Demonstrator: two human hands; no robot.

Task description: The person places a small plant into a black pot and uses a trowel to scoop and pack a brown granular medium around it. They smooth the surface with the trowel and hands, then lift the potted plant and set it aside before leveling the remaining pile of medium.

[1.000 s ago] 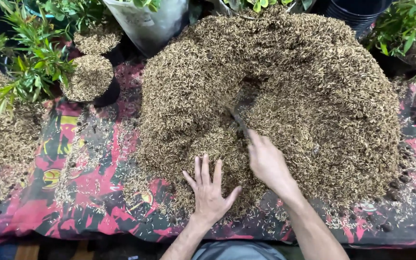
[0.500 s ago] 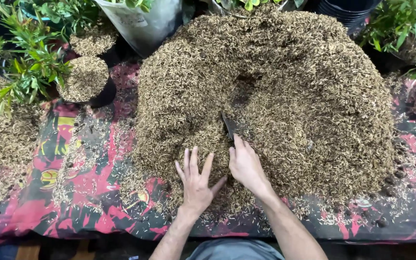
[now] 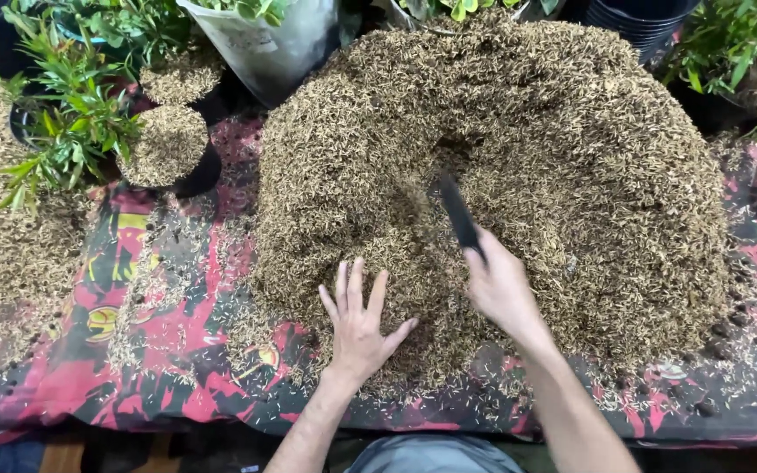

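A big mound of brown rice-husk potting mix (image 3: 554, 158) covers most of the patterned red and black sheet (image 3: 159, 350). My left hand (image 3: 359, 322) lies flat with fingers spread on the mound's near edge. My right hand (image 3: 501, 289) grips a dark, narrow tool (image 3: 459, 215), likely a small trowel, whose blade pokes into the mix below a dark hollow in the mound's middle.
A black pot (image 3: 168, 149) filled with husk mix stands at the left beside a leafy green plant (image 3: 63, 114). A grey plastic container (image 3: 273, 44) sits at the back. More pots and plants (image 3: 738, 61) line the back right. Loose husk lies at far left.
Both hands have shifted leftward along the mound's near side. The dark tool now stands out of the mix more plainly in my right hand.
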